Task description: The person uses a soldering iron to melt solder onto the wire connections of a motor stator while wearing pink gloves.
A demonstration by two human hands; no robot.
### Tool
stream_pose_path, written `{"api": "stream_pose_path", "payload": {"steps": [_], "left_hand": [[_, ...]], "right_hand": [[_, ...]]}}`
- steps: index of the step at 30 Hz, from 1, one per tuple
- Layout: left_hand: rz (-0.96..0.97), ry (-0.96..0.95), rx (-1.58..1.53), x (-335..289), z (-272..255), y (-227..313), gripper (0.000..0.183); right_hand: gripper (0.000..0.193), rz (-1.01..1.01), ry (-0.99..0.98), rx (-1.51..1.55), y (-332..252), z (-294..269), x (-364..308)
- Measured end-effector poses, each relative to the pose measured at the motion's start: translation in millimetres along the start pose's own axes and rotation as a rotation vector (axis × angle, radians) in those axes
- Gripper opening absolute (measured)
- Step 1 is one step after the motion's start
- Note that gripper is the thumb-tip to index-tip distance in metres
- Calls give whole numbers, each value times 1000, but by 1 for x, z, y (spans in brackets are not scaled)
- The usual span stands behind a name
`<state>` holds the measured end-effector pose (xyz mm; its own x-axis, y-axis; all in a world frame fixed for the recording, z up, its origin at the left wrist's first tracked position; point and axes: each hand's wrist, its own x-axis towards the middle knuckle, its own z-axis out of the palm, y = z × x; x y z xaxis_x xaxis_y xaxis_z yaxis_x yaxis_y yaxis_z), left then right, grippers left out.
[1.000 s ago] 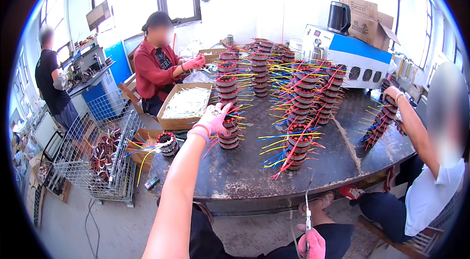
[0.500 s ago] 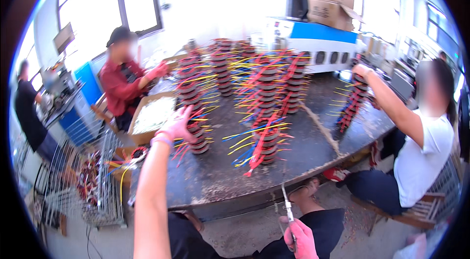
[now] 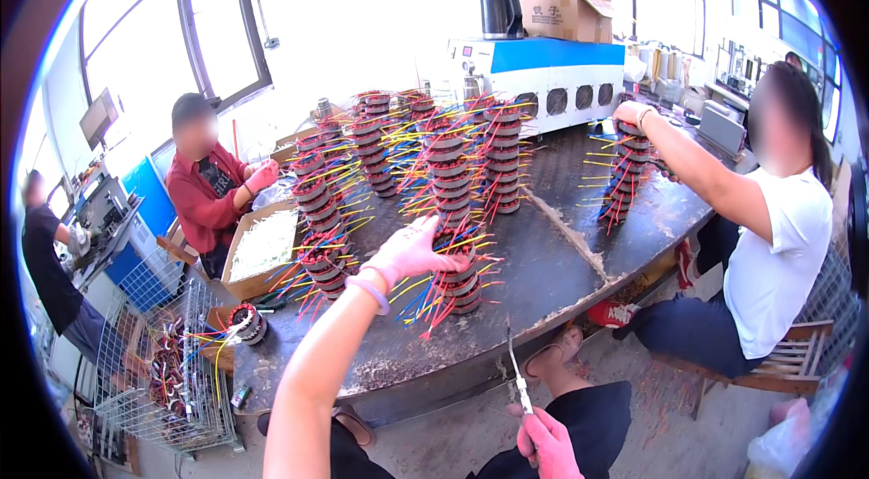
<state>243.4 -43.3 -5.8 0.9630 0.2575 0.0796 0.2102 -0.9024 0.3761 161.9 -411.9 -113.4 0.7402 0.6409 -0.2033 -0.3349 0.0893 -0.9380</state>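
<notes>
My left hand [image 3: 412,254], in a pink glove, reaches over the table with thumb and fingers curved around the upper part of a short stack of wire-wound motor stators [image 3: 463,292]. Red, yellow and blue leads stick out from these stators. Low at the front, beyond the table edge, my gloved right hand [image 3: 546,445] is closed around a slender pointed tool [image 3: 519,379] with a pale shaft. Its tip points up and away; its exact kind is unclear. Another stator stack [image 3: 323,263] stands left of my left hand, and a taller one [image 3: 446,162] rises behind it.
A lone stator [image 3: 246,323] sits at the left edge of the dark table [image 3: 534,271]. Beside it stands a wire cart [image 3: 163,370]. A co-worker on the right grips a stator stack [image 3: 625,171]; another sits behind a shallow box [image 3: 262,244]. A blue-and-white machine [image 3: 561,71] stands behind.
My left hand has moved from the left stack to the short front stack. The view has shifted. My right hand still holds the tool low at the front.
</notes>
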Motion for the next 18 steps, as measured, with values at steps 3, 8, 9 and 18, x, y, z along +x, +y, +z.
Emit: {"api": "stream_pose_path", "payload": {"steps": [3,8,9,18], "left_hand": [[-71,-12,69,13,20,6,113],[-66,83,-14,5,21,-5,112],[-28,138,-40,-3,20,-6,110],[159,212,91,-154,-4,-27,104]], "right_hand": [[30,2,14,19,5,-9,-2],[34,16,22,15,-6,-5,-6],[35,30,24,18,-5,-4,-8],[35,6,-16,-49,10,8,-20]]}}
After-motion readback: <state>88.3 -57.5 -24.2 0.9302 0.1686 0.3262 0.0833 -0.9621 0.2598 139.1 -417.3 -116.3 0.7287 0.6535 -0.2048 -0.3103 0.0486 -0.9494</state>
